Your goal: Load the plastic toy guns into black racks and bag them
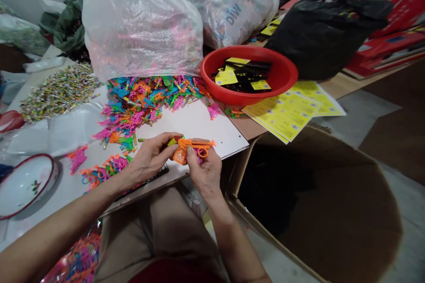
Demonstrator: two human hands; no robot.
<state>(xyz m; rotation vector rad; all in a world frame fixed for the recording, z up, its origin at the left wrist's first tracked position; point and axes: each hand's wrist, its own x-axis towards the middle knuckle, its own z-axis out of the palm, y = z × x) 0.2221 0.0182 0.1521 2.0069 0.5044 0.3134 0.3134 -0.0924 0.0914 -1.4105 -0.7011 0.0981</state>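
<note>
My right hand [208, 172] is closed on an orange plastic toy gun [181, 154], thumb on its side, with a pinkish-purple plastic piece partly hidden behind it. My left hand [149, 159] pinches a small yellow-green tube [173, 141] at the end of the orange gun; whether it sits inside the gun I cannot tell. Both hands are above the front edge of the white board [212, 130]. Beside my left forearm lies a row of colourful toy guns [106, 170]. A loose heap of toy guns [146, 97] in several colours spreads behind my hands.
A red basin [212, 84] holds black pieces and yellow cards. Yellow printed sheets [285, 112] lie beside it. Small striped tubes [63, 90] are heaped left, near an enamel bowl [20, 185]. Full plastic bags [142, 22] stand behind. An open cardboard box [332, 212] is at right.
</note>
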